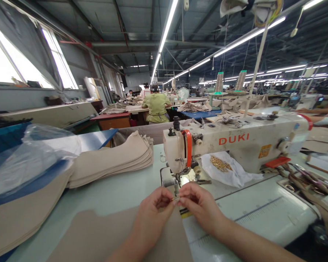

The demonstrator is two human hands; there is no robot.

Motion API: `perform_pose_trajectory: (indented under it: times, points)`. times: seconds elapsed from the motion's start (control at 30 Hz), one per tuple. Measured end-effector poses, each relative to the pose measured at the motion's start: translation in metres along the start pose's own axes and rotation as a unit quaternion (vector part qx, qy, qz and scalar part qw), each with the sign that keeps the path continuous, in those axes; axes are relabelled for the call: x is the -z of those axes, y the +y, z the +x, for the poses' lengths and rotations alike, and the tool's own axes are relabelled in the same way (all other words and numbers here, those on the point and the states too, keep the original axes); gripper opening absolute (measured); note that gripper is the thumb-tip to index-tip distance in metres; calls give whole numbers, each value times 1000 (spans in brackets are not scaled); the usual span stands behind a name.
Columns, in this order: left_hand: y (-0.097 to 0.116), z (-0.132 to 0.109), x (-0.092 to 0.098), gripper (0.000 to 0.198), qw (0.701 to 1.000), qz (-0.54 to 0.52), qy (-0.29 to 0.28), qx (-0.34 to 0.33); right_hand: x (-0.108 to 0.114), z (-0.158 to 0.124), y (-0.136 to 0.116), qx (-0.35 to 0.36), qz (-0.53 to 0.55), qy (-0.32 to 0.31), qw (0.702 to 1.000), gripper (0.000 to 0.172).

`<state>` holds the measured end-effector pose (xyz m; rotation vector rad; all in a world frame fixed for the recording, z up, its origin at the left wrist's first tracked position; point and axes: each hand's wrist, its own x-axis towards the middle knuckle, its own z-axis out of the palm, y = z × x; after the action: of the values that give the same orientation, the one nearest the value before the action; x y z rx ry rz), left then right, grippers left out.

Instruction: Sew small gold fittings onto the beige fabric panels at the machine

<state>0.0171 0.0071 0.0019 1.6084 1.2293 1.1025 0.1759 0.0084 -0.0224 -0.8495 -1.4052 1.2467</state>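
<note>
My left hand [154, 211] and my right hand [199, 205] meet just in front of the needle of a white sewing machine [235, 143]. Both pinch a small thin gold-coloured piece [175, 198] between their fingertips; it is too small to name. Under my hands lies a flat beige cut panel [98, 236] on the pale green sewing table [112, 193]. Behind the needle, beside the machine body, a white bag [229, 173] lies open with a heap of small gold parts [220, 163] in it.
A fanned stack of beige cut panels [112, 158] lies at the left, with a clear plastic bag [30, 156] on more panels. Straps and metal rings [308, 180] lie at the right. Thread cones [219, 83] stand behind. A seated person in green [156, 107] works farther back.
</note>
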Motion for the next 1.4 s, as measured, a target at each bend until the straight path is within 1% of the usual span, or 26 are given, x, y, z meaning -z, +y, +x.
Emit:
perform_pose_trajectory:
  times: [0.07, 0.13, 0.27, 0.37, 0.43, 0.5, 0.6, 0.67, 0.77, 0.83, 0.93, 1.0, 1.07, 1.17, 1.27, 1.4]
  points:
    - [1, -1, 0, 10, 1000, 15, 6, -11, 1, 0, -1, -7, -4, -4, 1000, 14]
    - [0, -2, 0, 8, 1000, 24, 3, -18, 1, -1, -2, -12, -31, -13, 999, 10]
    - [-2, -2, 0, 6, 1000, 13, -11, -10, 2, -1, -6, -24, -58, -20, 998, 12]
    - [-2, -1, 1, 8, 999, 15, -37, -1, 2, -1, -6, -27, -61, -20, 998, 13]
    - [-1, 0, 3, 12, 997, 48, -60, -4, 2, -1, -6, -26, -60, -18, 998, 13]
    - [-1, -1, 5, 16, 993, 92, -70, -16, 2, -1, -5, -25, -56, -17, 998, 13]
    - [-2, -2, 7, 16, 989, 129, -54, -40, 2, 0, -5, -19, -53, -15, 998, 13]
    - [-3, -3, 7, 15, 989, 133, -41, -45, 3, 0, -5, -8, -79, -8, 997, 11]
    - [-3, -3, 4, 14, 990, 127, -35, -41, 4, 0, -7, 17, -157, 9, 987, 10]
    - [-2, -2, 3, 14, 991, 123, -40, -35, 4, -1, -7, 29, -201, 13, 979, 11]
    - [1, 1, 7, 12, 988, 140, -55, -24, 6, -1, -7, 32, -222, 7, 975, 12]
    - [2, 3, 14, 12, 983, 172, -50, -29, 7, 0, -5, 20, -205, 5, 978, 11]
    - [2, 2, 23, 23, 972, 225, -42, -52, 8, 2, -2, -3, -169, 5, 986, 11]
    - [-6, -5, 33, 36, 939, 327, -59, -89, 9, 8, 2, -45, -101, 13, 994, 10]
    - [-15, -17, 31, 44, 914, 390, -75, -85, 11, 14, 1, -98, -67, 8, 993, 11]
    - [-21, -25, 20, 46, 904, 412, -79, -87, 12, 23, -6, -180, -101, -34, 978, 13]
